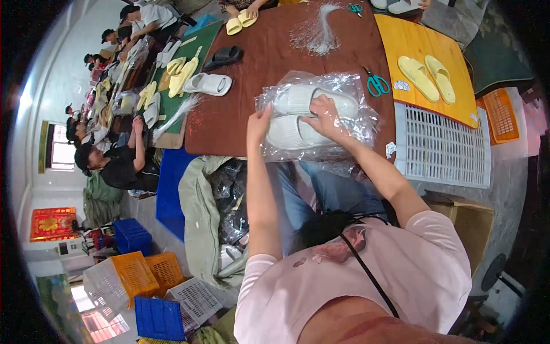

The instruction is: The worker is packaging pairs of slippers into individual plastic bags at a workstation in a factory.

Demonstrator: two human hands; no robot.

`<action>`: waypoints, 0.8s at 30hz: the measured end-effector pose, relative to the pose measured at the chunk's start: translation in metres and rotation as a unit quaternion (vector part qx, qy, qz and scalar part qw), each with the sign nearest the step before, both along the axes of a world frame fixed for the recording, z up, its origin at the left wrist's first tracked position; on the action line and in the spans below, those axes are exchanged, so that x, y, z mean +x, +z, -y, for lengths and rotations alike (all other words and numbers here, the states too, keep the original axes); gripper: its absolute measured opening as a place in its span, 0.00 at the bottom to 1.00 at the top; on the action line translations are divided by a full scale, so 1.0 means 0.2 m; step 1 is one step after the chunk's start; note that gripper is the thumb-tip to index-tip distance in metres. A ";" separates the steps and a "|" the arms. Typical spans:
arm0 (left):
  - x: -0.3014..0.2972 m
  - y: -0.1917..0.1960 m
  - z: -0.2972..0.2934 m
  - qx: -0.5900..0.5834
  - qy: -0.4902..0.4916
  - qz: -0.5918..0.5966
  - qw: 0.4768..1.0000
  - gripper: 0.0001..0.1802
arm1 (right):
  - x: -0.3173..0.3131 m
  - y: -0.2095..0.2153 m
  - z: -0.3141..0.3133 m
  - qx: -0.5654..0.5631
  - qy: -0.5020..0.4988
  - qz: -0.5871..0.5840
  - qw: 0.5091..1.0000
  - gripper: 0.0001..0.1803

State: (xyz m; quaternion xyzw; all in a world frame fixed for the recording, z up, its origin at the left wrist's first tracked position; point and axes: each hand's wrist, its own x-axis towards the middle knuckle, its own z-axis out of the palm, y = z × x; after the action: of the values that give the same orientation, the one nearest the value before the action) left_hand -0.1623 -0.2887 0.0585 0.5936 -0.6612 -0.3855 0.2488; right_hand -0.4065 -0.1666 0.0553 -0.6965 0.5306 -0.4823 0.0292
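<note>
A pair of white slippers [285,131] lies side by side in a crinkled clear plastic bag [366,123] at the near edge of the brown-covered table. Their toes point left. My left hand [259,123] is closed on the bag's left edge, close to the toes. My right hand [326,118] reaches over the slippers, fingers and thumb bent around the inner edges of their straps. Some fingertips are hidden in the slipper openings. Glare on the plastic hides which parts of the slippers the film covers.
Teal-handled scissors [377,85] lie right of the bag. A white slipper [207,84] and a black slipper [224,58] rest to the left. Yellow slippers [418,78] sit on the yellow board, beside a grey plastic crate [441,146]. An open sack [197,212] stands below the table edge.
</note>
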 end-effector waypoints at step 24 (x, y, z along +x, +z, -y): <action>-0.07 -0.16 -0.46 0.039 0.191 -0.042 0.980 0.16 | -1.85 0.17 0.02 0.157 -0.434 -0.222 0.859 0.25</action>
State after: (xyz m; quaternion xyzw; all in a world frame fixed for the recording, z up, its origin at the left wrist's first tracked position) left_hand -0.1770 -0.1973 0.0271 0.7016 -0.5088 -0.3808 0.3222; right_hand -0.7771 -0.1714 0.0902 -0.4703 0.8403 -0.1890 -0.1922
